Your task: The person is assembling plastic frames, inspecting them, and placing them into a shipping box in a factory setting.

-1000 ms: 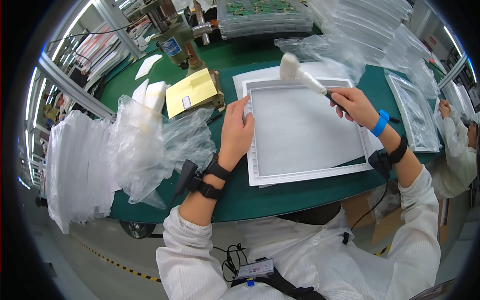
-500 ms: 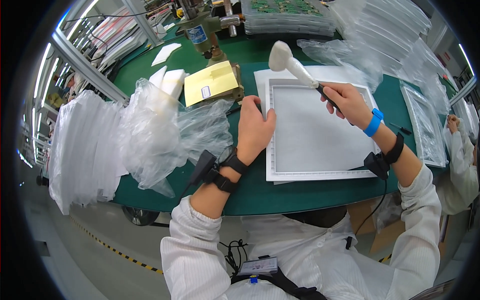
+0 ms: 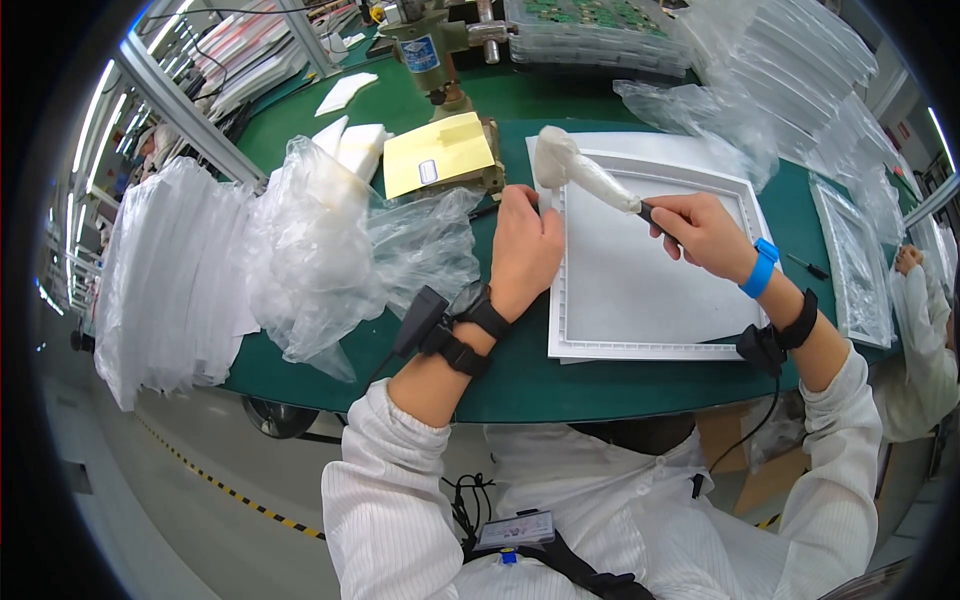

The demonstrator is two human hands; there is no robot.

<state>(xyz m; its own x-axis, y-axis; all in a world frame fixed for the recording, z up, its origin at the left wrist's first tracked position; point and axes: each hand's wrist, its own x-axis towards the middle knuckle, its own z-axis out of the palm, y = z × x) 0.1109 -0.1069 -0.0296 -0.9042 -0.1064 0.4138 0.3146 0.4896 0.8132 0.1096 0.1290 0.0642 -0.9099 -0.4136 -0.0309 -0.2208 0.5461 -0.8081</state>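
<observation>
In my right hand (image 3: 700, 235) is the dark handle of a hammer (image 3: 590, 180), its head and upper shaft wrapped in whitish plastic. The hammer head is over the upper left corner of a white rectangular frame (image 3: 650, 352) lying on the bench; whether it touches cannot be told. My left hand (image 3: 527, 245) is at the frame's left edge, just below the hammer head. Its fingers are curled together beside a small dark piece, and what they grip is mostly hidden. Pale sheet material shows inside the frame.
Crumpled clear plastic bags (image 3: 310, 250) and a stack of white wrapped pieces (image 3: 165, 280) lie left. Behind are a yellow card (image 3: 440, 155) and a green press (image 3: 425, 50). To the right are a screwdriver (image 3: 810, 267), a plastic-covered frame (image 3: 850, 260) and another person's hand (image 3: 908, 260).
The hammer head has come down from above the frame's far edge to its upper left corner, close to my left hand. My left hand stays by the frame's left edge. The whole view has shifted slightly.
</observation>
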